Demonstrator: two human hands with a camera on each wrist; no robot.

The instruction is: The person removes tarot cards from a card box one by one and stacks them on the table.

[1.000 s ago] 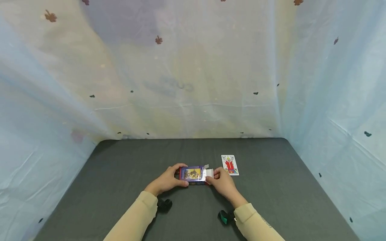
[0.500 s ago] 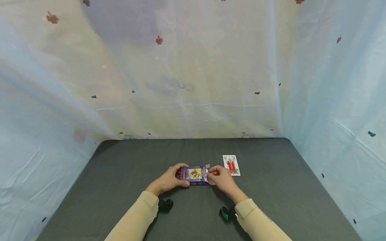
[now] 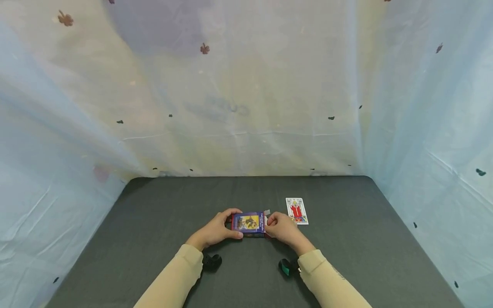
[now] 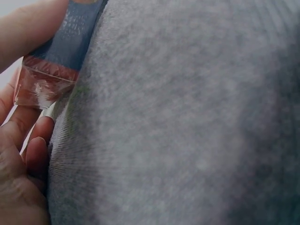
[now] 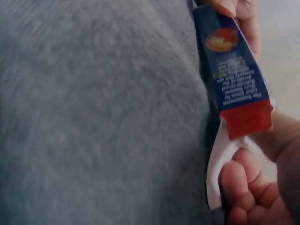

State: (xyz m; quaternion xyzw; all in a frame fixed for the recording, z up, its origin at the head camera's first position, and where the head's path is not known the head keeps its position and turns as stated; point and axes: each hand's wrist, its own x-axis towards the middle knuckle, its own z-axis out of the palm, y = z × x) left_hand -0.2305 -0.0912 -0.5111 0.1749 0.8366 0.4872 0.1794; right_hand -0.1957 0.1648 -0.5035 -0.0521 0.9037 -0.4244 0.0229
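A small purple-blue card box [image 3: 248, 223] lies crosswise on the dark cloth, picture side up. My left hand [image 3: 215, 231] grips its left end, thumb along the near edge and fingers on the far edge. At the box's opened right end, my right hand [image 3: 286, 231] has its thumb and fingers curled at the flaps. In the right wrist view, a white flap [image 5: 216, 173] bends down from the red end of the box, against the fingertips. The inside of the box is hidden. Beyond the right hand lies a card [image 3: 297, 211] with a red-robed figure, face up.
Dark grey cloth [image 3: 173, 201] covers the table. Pale patterned curtains [image 3: 246, 107] hang behind it and along both sides. Black camera mounts hang at the left wrist [image 3: 212, 262] and right wrist [image 3: 286, 268], low over the cloth.
The white flap stuck out flat to the right a second ago; it is now bent down and mostly covered by my right fingers. My left hand keeps the box in place.
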